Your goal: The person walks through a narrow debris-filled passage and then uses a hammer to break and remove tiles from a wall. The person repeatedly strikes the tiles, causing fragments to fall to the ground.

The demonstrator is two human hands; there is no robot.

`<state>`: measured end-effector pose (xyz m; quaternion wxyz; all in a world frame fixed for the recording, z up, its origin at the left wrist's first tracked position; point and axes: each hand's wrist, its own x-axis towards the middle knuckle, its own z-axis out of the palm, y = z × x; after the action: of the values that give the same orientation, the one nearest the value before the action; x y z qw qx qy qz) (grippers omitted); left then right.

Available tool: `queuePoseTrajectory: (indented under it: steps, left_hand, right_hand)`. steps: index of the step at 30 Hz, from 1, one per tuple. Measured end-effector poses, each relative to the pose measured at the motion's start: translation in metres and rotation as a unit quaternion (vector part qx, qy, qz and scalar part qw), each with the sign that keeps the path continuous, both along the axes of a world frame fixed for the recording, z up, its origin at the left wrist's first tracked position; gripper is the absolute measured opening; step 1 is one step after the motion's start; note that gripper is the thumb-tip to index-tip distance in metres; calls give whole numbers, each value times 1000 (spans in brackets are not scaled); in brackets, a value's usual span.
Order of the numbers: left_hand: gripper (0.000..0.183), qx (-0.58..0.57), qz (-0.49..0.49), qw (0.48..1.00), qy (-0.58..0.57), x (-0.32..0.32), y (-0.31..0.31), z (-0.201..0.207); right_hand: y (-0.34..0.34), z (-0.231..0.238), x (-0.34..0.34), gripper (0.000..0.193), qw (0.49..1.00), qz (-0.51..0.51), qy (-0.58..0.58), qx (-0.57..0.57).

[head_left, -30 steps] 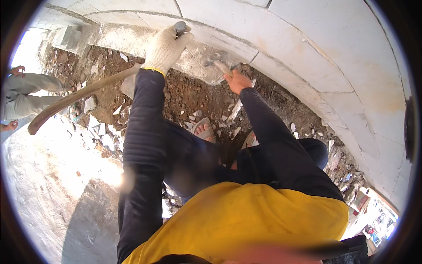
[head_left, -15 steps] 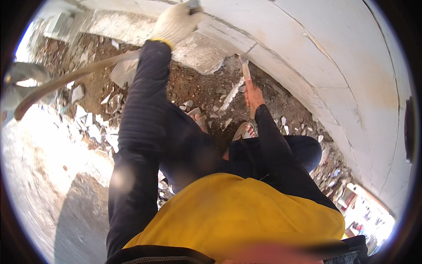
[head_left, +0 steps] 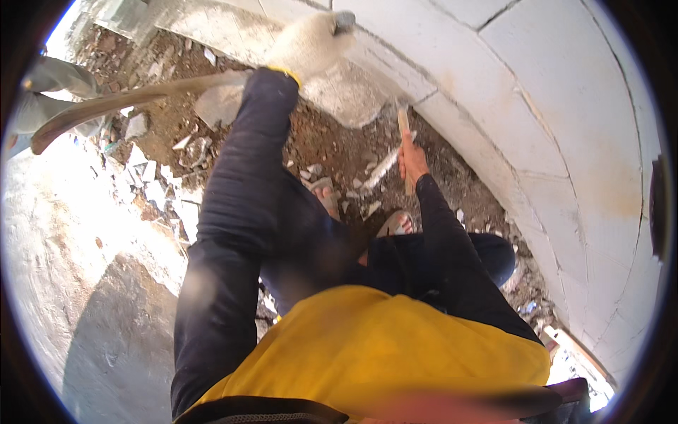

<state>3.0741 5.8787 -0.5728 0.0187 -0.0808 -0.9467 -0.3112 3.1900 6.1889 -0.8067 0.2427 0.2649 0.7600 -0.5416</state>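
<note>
My left hand [head_left: 307, 46], in a cream knitted glove with a yellow cuff, is closed in front of the pale wall's base. A short grey stub [head_left: 344, 21] sticks out of the fist; what it belongs to is hidden. My bare right hand [head_left: 413, 162] is wrapped round the wooden handle of a hammer [head_left: 405, 126]. Its blurred head is beside the foot of the wall, near a rough concrete ledge [head_left: 346, 92]. Behind my left forearm lies a long, curved wooden tool handle [head_left: 127, 102], its near end pointing left. A flat greyish piece [head_left: 219, 106] shows beside my sleeve.
A jointed white block wall [head_left: 551, 134] curves along the right. Brown soil [head_left: 325, 141] with broken white shards [head_left: 152, 187] surrounds my sandalled feet [head_left: 326, 198]. Another person's trouser legs [head_left: 63, 85] appear at far left. Sunlit ground [head_left: 42, 233] extends at lower left.
The whole view has shifted, so the scene sits lower and further right. Against the wall, the hammer head has moved slightly left. Both hands keep their grip.
</note>
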Motion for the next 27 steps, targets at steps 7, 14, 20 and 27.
queuePoseTrajectory:
  steps: [7,14,20,27]
  left_hand:
    - [31,2,-10,999,36,-7,9,6]
    - [37,9,-2,999,47,5,2,6]
    - [19,47,-22,996,68,-5,3,15]
    - [18,31,-39,996,77,3,2,33]
  right_hand:
    - [-19,-5,1,76,971,18,225,84]
    - [-19,4,-11,76,999,-10,-6,32]
    - [-14,25,1,71,971,7,240,15]
    - [-19,-6,-23,88,997,12,-21,75]
